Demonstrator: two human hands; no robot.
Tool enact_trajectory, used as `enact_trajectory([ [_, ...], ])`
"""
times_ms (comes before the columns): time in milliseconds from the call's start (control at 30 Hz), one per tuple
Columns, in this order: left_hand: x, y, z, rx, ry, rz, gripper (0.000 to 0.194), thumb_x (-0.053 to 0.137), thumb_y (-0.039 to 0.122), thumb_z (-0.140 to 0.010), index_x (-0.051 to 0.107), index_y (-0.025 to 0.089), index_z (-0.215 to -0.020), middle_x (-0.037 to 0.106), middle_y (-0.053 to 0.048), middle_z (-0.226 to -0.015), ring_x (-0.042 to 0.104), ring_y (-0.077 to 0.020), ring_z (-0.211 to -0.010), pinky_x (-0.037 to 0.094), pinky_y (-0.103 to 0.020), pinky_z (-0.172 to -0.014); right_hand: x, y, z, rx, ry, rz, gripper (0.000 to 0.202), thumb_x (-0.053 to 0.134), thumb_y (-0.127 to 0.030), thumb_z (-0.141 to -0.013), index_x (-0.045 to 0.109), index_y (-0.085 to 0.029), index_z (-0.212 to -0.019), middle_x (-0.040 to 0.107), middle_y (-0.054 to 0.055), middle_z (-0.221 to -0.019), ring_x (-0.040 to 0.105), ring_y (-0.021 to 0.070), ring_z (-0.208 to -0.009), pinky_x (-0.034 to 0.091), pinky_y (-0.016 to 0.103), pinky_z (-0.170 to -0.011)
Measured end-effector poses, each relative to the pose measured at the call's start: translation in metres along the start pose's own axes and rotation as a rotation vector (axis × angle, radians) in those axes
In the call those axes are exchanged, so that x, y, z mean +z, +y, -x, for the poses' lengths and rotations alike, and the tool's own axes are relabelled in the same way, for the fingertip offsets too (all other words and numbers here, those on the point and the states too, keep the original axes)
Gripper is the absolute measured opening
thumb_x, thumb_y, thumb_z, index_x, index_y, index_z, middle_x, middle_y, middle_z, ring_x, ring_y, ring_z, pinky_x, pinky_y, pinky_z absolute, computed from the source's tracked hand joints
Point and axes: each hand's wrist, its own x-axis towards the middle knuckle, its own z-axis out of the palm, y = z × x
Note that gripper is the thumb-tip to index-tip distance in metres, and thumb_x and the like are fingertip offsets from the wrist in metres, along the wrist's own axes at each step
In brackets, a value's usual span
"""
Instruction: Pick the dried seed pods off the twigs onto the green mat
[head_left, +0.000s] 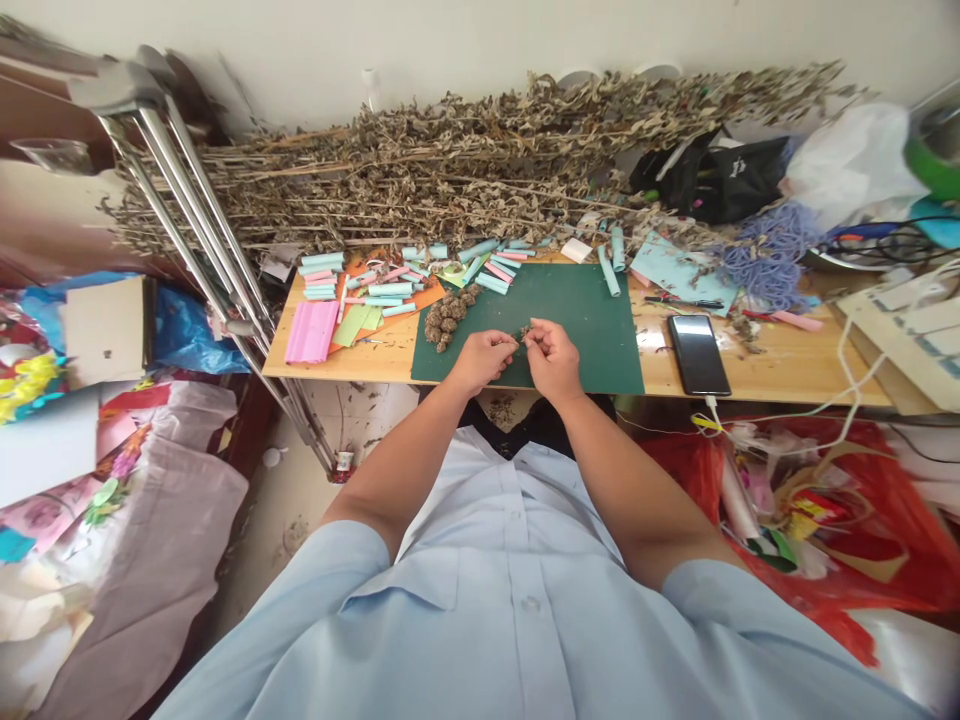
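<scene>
Over the near edge of a green cutting mat (592,320), my left hand (486,362) and my right hand (553,360) are close together. A small tuft of dried leaf (524,331) shows at the fingertips of my right hand, which is closed in a pinch on it. My left hand is also pinched shut, its fingertips almost meeting the right ones; what they hold, if anything, is too small to make out. Beyond my left hand, a pile of brown balls of dried leaf (448,317) lies on the mat's left part.
Long dried plant stalks (450,170) cover the table's back. Rolled blue and pink papers (390,290) and a pink paper stack (311,332) lie left. To the right are a phone (699,356) on a cable and purple yarn (772,255). Metal crutches (195,200) lean at the left edge.
</scene>
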Motion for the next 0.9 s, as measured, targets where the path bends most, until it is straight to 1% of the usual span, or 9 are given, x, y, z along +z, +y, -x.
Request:
enact_trajectory([
  [167, 0.0016, 0.0038, 0.0014, -0.009, 0.013, 0.026, 0.010, 0.068, 0.023, -0.083, 0.063, 0.015, -0.082, 0.054, 0.002, -0.061, 0.037, -0.0030, -0.041, 0.023, -0.016, -0.040, 0.0006, 0.0015, 0.0000, 0.021, 0.017, -0.053, 0.033, 0.062, -0.037, -0.093, 0.062, -0.022, -0.123, 0.075, 0.005, -0.097, 0.068, 0.0162, -0.077, 0.057, 0.032, -0.075],
  [300, 0.0034, 0.0057, 0.0006, -0.032, 0.052, 0.048, 0.010, 0.068, 0.023, -0.083, 0.061, 0.015, -0.082, 0.052, 0.003, -0.060, 0.036, -0.0030, -0.040, 0.021, -0.017, -0.039, 0.0002, 0.0021, 0.0011, 0.025, 0.002, -0.078, 0.035, 0.062, -0.037, -0.093, 0.061, -0.022, -0.125, 0.075, 0.005, -0.096, 0.066, 0.0146, -0.071, 0.057, 0.031, -0.071],
  [500, 0.0036, 0.0073, 0.0006, -0.050, 0.046, 0.040, 0.011, 0.068, 0.023, -0.083, 0.061, 0.015, -0.081, 0.053, 0.003, -0.060, 0.037, -0.0028, -0.040, 0.021, -0.017, -0.039, 0.0004, 0.0037, 0.0027, -0.036, -0.049, 0.024, 0.038, 0.063, -0.034, -0.091, 0.061, -0.022, -0.127, 0.075, 0.004, -0.097, 0.064, 0.0139, -0.066, 0.057, 0.032, -0.072],
  [700, 0.0014, 0.0041, -0.0006, -0.041, 0.014, 0.062, 0.013, 0.069, 0.025, -0.083, 0.063, 0.014, -0.082, 0.054, 0.002, -0.060, 0.037, -0.0032, -0.040, 0.021, -0.018, -0.038, 0.0008, 0.0031, 0.0031, -0.049, -0.035, 0.059, 0.037, 0.060, -0.033, -0.093, 0.061, -0.021, -0.128, 0.076, 0.005, -0.098, 0.064, 0.0144, -0.067, 0.057, 0.031, -0.072],
  [900, 0.0019, 0.0021, 0.0001, -0.027, 0.032, -0.004, 0.013, 0.071, 0.024, -0.081, 0.068, 0.013, -0.088, 0.054, 0.003, -0.061, 0.038, -0.0032, -0.042, 0.024, -0.017, -0.040, 0.0004, 0.0016, 0.0039, -0.074, -0.032, 0.069, 0.036, 0.060, -0.033, -0.094, 0.061, -0.021, -0.128, 0.075, 0.005, -0.098, 0.066, 0.0149, -0.068, 0.058, 0.032, -0.073],
])
